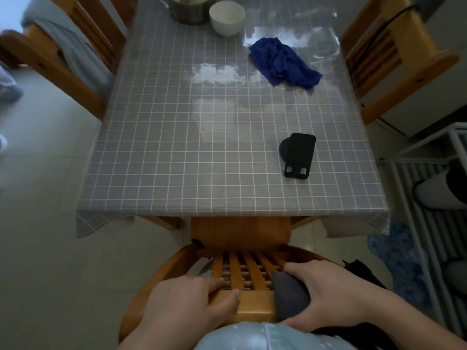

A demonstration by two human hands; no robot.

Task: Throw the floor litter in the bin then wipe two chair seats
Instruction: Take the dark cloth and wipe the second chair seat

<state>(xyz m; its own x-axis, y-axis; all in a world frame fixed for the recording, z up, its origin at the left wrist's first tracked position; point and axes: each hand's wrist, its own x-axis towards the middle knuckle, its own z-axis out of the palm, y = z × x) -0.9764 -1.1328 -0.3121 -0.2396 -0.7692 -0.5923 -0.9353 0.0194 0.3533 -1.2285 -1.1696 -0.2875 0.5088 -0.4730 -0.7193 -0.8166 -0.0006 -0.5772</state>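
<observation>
A wooden chair [242, 233] stands tucked under the near end of the table, its slatted back toward me. My left hand [192, 306] grips the chair's top rail. My right hand [336, 296] also lies on the rail, its fingers closed on a dark rounded object [290, 296]. A crumpled blue cloth [283, 61] lies on the table at the far right, well away from both hands. No floor litter or bin shows in this view.
The table [202, 147] has a grey checked cover. On it stand a black phone stand [299, 155], a white bowl [227, 17] and a metal pot [188, 10]. More wooden chairs [58, 61] flank both sides. A white rack [429, 178] with slippers stands at the right.
</observation>
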